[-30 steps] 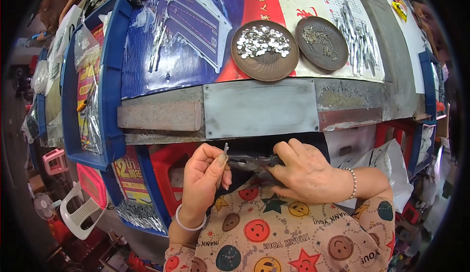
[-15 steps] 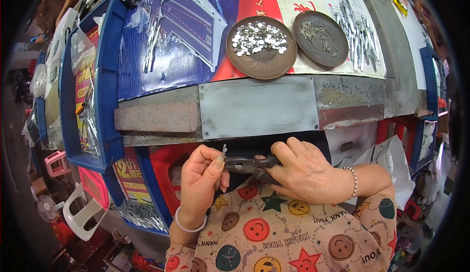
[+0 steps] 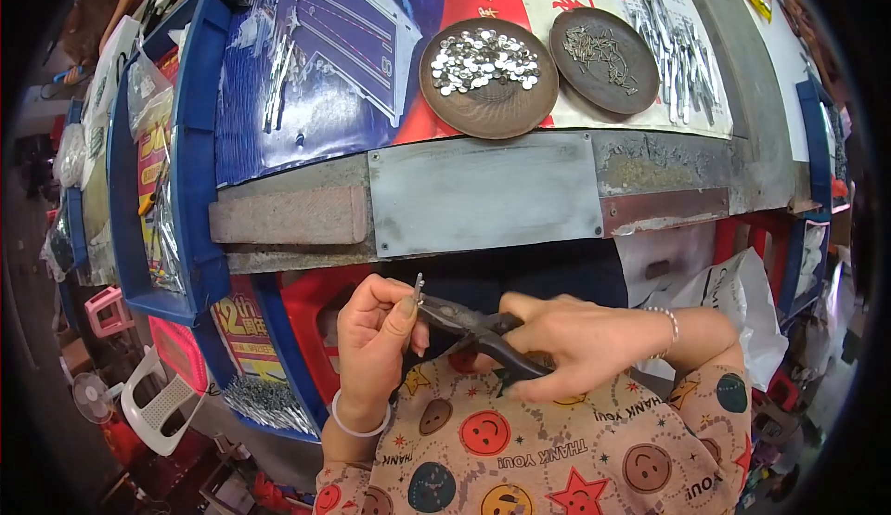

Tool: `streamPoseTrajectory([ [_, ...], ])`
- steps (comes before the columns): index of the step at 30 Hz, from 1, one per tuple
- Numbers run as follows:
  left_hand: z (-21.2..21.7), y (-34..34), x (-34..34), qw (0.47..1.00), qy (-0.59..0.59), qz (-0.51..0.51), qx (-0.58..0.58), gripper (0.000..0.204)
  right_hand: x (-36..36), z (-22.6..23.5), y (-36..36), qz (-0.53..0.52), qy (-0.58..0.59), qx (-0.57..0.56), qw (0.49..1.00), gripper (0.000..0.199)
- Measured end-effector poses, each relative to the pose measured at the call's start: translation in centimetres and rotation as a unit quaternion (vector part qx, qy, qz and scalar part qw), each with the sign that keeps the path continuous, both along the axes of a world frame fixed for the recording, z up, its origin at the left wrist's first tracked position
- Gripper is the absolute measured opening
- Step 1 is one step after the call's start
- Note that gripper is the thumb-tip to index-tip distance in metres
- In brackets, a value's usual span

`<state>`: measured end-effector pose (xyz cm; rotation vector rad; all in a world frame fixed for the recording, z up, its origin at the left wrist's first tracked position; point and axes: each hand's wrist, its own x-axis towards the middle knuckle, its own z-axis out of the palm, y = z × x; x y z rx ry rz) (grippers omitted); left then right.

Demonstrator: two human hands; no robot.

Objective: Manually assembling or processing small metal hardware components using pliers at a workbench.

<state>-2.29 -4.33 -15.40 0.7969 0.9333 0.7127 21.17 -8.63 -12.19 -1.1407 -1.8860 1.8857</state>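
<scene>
My left hand [image 3: 376, 329] pinches a small metal piece [image 3: 419, 286] between thumb and forefinger, its tip sticking up. From the right, my right hand [image 3: 566, 339] grips the black handles of a pair of pliers [image 3: 473, 328]. The jaws reach to the metal piece beside my left thumb; whether they bite on it I cannot tell. Both hands are over my lap, in front of the bench edge. On the bench, a brown plate [image 3: 489, 125] carries many shiny round metal discs [image 3: 483, 58]. Right of it, a darker plate [image 3: 640, 65] bears a heap of small thin pins [image 3: 599, 56].
A grey metal sheet [image 3: 487, 192] covers the bench's front edge, with a wooden block [image 3: 288, 216] at its left. Slim metal strips [image 3: 682, 60] lie at the back right. Blue bins [image 3: 200, 144] stand on the left, one lower with many metal parts [image 3: 269, 404].
My right hand has turned the pliers, so the handles now slope down to the right and the jaws meet the metal piece. My left hand has stayed nearly in place.
</scene>
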Motion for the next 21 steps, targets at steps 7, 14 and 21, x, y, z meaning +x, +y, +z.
streamPoseTrajectory([
  [7, 1.1, -0.3, -0.4, 0.993, 0.067, 0.096, 0.003, 0.009, 0.0, -0.9, -1.8, -0.011, 0.053, -0.022, 0.998, 0.044],
  [14, 2.3, -1.5, -4.7, 0.988, 0.093, 0.118, 0.042, 0.003, -1.7, -3.4, -4.7, -0.058, -0.010, 0.114, 0.992, 0.029],
  [21, 2.9, -3.2, -6.7, 0.988, 0.104, 0.072, 0.091, 0.009, -2.9, -0.6, -5.6, -0.121, 0.015, 0.209, 0.970, 0.027],
])
